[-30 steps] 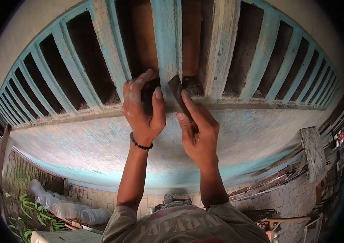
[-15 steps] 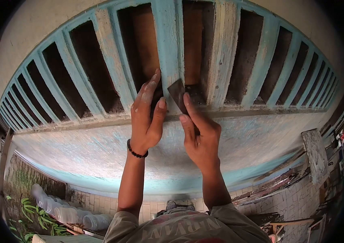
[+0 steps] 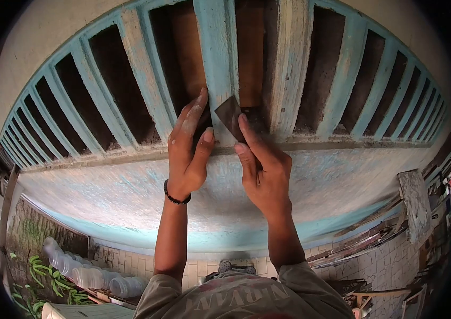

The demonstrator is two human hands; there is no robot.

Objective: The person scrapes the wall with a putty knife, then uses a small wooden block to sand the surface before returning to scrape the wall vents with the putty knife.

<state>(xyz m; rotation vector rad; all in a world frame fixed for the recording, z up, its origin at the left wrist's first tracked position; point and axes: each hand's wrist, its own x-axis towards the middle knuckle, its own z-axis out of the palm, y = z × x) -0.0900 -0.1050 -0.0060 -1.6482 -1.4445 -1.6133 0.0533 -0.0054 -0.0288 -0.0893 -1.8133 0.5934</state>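
Observation:
My right hand point(image 3: 267, 178) pinches a flat, dark scraper point(image 3: 229, 118), its handle end hidden in my fingers. The scraper's corner lies against the lower part of a turquoise-painted slat point(image 3: 218, 58), where some paint is worn pale. My left hand point(image 3: 187, 151) is open, fingers stretched upward along the left side of that same slat, fingertips at its edge. Whitish dust marks the left fingers, and a dark beaded bracelet point(image 3: 176, 195) circles the wrist.
More slats point(image 3: 292, 69) with peeling paint stand on both sides, with dark gaps between. Below runs a ledge point(image 3: 145, 159) above a patchy wall point(image 3: 98, 191). Clear plastic containers point(image 3: 87, 277) and plants point(image 3: 39, 271) are at lower left; a weathered board point(image 3: 415, 204) leans at right.
The scraper and my right hand have shifted slightly up and left along the slat. My left hand stays at the slat's left edge, and the view has moved a little.

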